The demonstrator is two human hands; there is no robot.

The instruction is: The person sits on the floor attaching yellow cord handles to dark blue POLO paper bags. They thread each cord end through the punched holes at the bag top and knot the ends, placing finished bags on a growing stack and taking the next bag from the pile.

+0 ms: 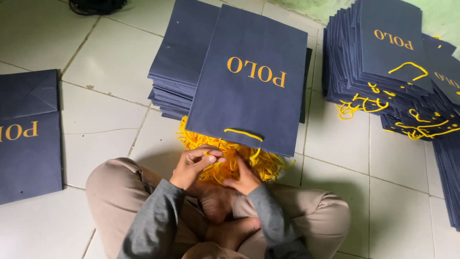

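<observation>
A: What's each hand doing?

B: The left hand (194,163) pinches a yellow cord (209,154) between thumb and fingertips, right at the near edge of the bag (249,81). The right hand (247,176) sits just beside it, fingers curled down into the cord pile (230,160); I can't tell whether it grips a strand or only rests there.

A: And the bag itself?

B: Dark blue paper, lying flat, its far end propped on the bare stack (179,62) and its near end over the cord pile. One cord handle (243,134) already runs along that near edge.

A: So which step would you say is in hand?

B: By my judgement, fitting handles: one side is strung, and the pinched cord looks meant for the same bag. The next move would call for getting the cord's end to a hole by that near edge, which needs a fine grip and the bag kept from sliding.

A: What's around the bag?

B: To its right, well apart, the done stack (383,67) with yellow loops hanging out. To its left, a single flat bag (28,134). All of it lies on a white tiled floor (110,57), where the person sits cross-legged, with a pale green wall (431,14) beyond the done stack.
</observation>
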